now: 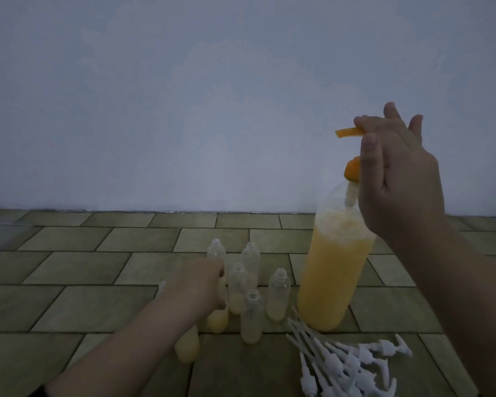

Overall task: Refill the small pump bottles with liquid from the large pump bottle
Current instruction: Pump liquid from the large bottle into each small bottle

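Right hand pinches the large bottle's pump at two o'clock to dispense; left hand grips a small bottle at six o'clock, steadying it.

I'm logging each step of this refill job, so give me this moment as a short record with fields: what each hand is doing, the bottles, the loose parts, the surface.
right hand: grips the orange pump head of the large pump bottle
left hand: grips a small bottle among the small bottles
large pump bottle: upright, mostly full of orange liquid, foam on top
small bottles: standing, uncapped; some hold orange liquid, others only a little at the bottom
white pumps: loose pile lying in front of the large bottle
surface: tiled floor
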